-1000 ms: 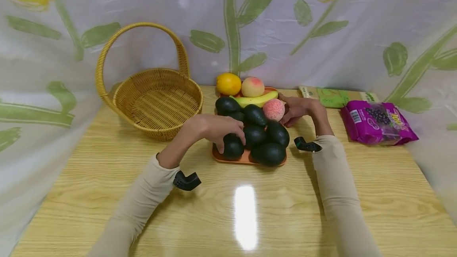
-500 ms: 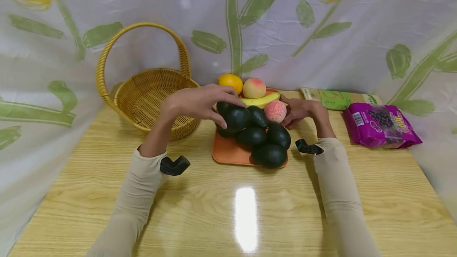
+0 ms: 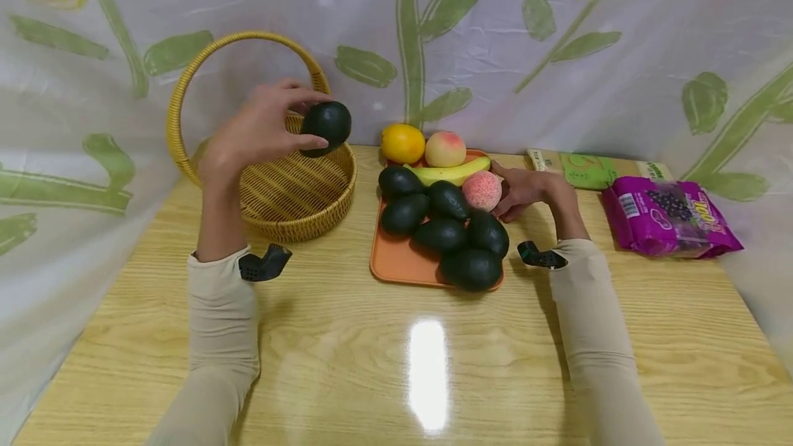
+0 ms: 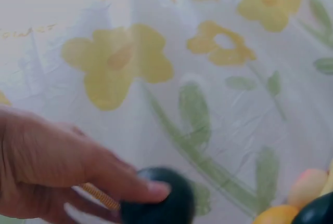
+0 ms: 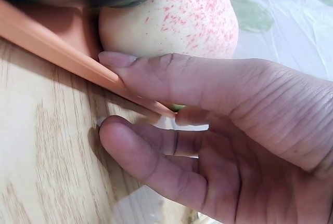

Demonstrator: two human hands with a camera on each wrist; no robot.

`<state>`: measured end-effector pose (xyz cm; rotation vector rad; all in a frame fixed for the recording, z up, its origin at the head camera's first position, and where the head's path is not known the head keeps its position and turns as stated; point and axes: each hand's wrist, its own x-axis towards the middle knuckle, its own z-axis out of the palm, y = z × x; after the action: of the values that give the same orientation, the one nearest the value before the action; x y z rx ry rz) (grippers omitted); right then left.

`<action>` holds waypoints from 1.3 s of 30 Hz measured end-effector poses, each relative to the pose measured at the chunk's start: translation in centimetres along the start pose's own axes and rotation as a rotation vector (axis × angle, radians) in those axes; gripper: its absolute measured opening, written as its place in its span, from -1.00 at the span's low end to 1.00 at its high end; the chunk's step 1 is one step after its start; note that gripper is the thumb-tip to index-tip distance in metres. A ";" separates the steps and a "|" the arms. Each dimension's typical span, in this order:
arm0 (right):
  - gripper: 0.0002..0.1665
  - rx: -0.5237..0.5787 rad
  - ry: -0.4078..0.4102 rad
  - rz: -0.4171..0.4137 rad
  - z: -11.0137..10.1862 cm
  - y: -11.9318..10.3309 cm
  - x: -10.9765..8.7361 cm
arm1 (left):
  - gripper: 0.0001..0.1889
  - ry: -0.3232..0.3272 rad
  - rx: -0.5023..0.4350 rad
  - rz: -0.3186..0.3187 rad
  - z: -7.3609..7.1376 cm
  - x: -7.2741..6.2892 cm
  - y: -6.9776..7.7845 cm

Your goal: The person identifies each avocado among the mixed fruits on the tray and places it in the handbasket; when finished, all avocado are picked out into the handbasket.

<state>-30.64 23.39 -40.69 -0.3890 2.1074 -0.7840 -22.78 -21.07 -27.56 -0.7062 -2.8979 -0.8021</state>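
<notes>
My left hand (image 3: 257,126) holds a dark green avocado (image 3: 328,122) between thumb and fingers, above the wicker basket (image 3: 303,229); in the left wrist view the thumb lies across this avocado (image 4: 161,206). At the right side of the orange tray (image 3: 396,263), my right hand (image 3: 526,188) pinches the rim. Its thumb lies over the edge in the right wrist view, beside a speckled pink peach (image 5: 192,21); the other fingers are outside the rim. Several avocados (image 3: 440,236) lie on the tray with a banana (image 3: 449,172), a pale peach (image 3: 445,149) and a yellow lemon (image 3: 403,143).
The basket's tall arched handle (image 3: 254,36) rises on the left. A purple grape-print bag (image 3: 672,215) and a flat green-and-beige packet (image 3: 588,169) lie at the right. Behind the table (image 3: 347,349) hangs a flower-print curtain (image 3: 372,19).
My left hand has picked up the avocado from the tray's front left corner and carried it up and leftward over the basket. The right hand stays at the tray.
</notes>
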 end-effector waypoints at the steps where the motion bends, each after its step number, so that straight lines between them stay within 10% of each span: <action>1: 0.48 -0.003 0.001 -0.002 0.0 0.0 0.0 | -0.38 0.028 0.005 -0.032 -0.2 -0.2 -0.3; 18: 0.48 -0.007 0.010 -0.007 0.2 0.2 0.5 | -0.40 0.134 0.080 -0.578 2.4 0.5 -7.6; 27: 0.49 0.009 -0.005 -0.005 -0.1 0.1 0.2 | -0.43 0.190 0.066 -0.760 3.9 0.6 -9.6; 39: 0.50 0.011 -0.010 -0.001 0.0 -0.1 0.4 | -0.29 0.057 0.136 -0.921 4.1 1.2 -11.7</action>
<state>-30.88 23.16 -40.86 -0.3875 2.0926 -0.7921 -28.75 -27.41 -36.49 0.7184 -3.1035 -0.6119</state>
